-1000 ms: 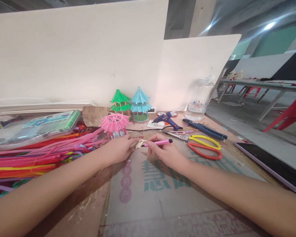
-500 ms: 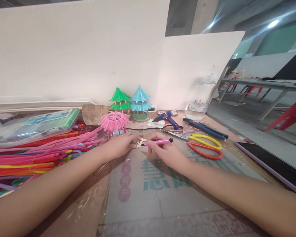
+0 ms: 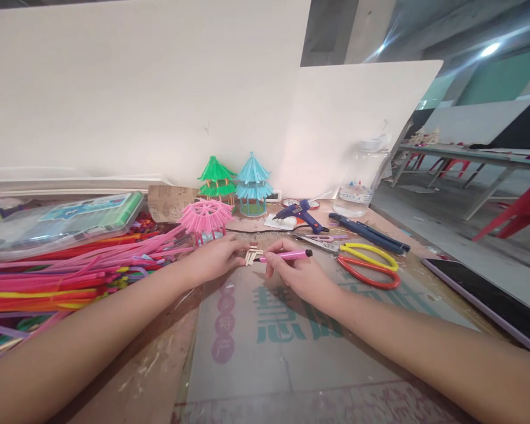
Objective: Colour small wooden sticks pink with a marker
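My right hand (image 3: 297,275) grips a pink marker pen (image 3: 287,256) with a black end, its tip pointing left at a small piece made of pale wooden sticks (image 3: 252,255). My left hand (image 3: 215,259) pinches that stick piece and holds it down on the work mat (image 3: 265,347). Both hands meet at the middle of the table. A pink straw pavilion roof (image 3: 205,217) stands just behind my left hand.
A heap of coloured straws (image 3: 70,277) and a plastic case (image 3: 62,221) lie left. Green (image 3: 215,178) and blue (image 3: 252,182) straw pavilions stand at the back. A blue glue gun (image 3: 300,215), pliers (image 3: 368,232), yellow-and-red scissors (image 3: 368,265) and a tablet (image 3: 494,300) lie right.
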Demonstrator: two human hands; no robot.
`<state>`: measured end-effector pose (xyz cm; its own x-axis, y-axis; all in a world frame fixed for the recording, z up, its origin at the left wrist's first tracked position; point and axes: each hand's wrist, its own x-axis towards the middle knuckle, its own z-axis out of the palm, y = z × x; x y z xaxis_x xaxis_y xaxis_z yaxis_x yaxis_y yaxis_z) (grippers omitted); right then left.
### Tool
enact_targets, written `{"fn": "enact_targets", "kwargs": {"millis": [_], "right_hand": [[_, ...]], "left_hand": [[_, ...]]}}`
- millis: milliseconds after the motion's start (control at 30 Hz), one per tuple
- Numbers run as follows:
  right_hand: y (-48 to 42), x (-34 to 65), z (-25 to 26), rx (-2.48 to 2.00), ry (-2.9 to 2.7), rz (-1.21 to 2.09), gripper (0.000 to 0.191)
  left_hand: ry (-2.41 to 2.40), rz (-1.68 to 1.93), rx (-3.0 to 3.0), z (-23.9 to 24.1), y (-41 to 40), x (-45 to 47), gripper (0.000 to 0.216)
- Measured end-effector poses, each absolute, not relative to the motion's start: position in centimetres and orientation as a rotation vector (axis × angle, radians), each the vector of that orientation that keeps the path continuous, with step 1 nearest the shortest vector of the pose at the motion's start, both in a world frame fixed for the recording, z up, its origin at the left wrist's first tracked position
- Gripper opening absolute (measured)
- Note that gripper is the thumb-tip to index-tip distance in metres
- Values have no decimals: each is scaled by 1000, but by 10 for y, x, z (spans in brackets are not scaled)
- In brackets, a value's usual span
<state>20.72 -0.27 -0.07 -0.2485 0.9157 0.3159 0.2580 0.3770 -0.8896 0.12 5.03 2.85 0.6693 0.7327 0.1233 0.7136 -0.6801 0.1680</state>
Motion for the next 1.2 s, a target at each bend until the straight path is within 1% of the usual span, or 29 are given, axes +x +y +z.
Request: {"fn": "enact_targets", "kwargs": {"millis": [500, 633, 767, 800, 900, 1000, 1100, 1200], "right_hand": [[-4, 206, 1, -1054, -1700, 911, 18], [-7, 207, 4, -1047, -1662, 873, 20], [-6, 207, 4, -1034, -1676, 872, 20], [-6, 207, 3, -1019, -1691, 879, 20], [-5, 207, 1, -984, -1726, 911, 17], [-3, 206, 0, -1007, -1717, 985, 13], [-3, 204, 1, -1017, -1686, 1070, 11], [-4, 203, 2, -1038, -1672, 1124, 12]], "left_hand": [[1274, 293, 2734, 35, 42, 5, 31], [1333, 314, 2727, 39, 22, 8, 31], [1226, 277, 2791, 30, -7, 6, 24], [1212, 298, 2810, 26, -13, 4, 23], [1192, 374, 2886, 17, -26, -6, 32], [1119, 284, 3003, 13, -32, -15, 24], [1041, 259, 3095, 12, -34, -20, 27], [966, 297, 3121, 12, -33, -19, 26]]}}
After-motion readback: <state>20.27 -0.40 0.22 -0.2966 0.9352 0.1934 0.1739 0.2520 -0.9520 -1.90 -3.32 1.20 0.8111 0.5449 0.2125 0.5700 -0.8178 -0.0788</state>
